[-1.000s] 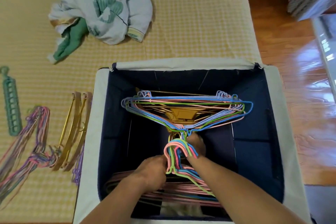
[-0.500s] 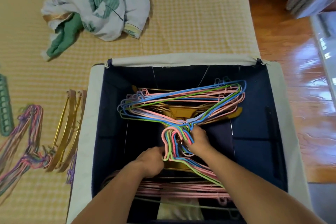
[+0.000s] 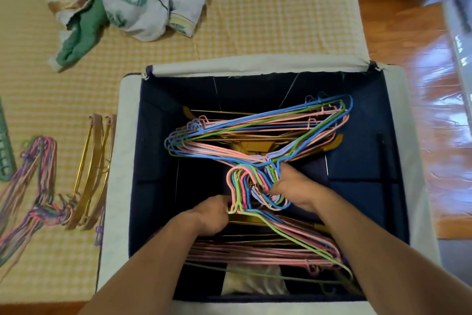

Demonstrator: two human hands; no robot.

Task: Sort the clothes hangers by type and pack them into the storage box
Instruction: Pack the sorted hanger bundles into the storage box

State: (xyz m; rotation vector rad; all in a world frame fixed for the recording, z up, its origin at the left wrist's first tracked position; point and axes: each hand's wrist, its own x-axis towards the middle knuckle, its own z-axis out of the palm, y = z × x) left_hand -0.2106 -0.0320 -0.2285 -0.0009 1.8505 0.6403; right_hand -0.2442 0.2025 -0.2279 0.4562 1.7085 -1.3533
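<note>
Storage box (image 3: 258,65): fabric, pale rim, dark navy lining, open at the top. Inside, far half: bundle of thin wire hangers (image 3: 258,133), pink, blue and green, tilted with the right end raised, hooks bunched near the box's middle; gold hangers (image 3: 251,146) partly visible beneath. Near half: second bundle of mostly pink wire hangers (image 3: 258,250) lying flat. Outside, left of the box: gold hangers on edge (image 3: 93,171) just beside its wall, tangled multicoloured hangers (image 3: 33,187) farther left.

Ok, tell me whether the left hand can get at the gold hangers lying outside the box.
Probably yes, once freed. The gold hangers lie uncovered beside the storage box, but the left hand grips the hooks of the coloured wire hangers inside it.
</note>
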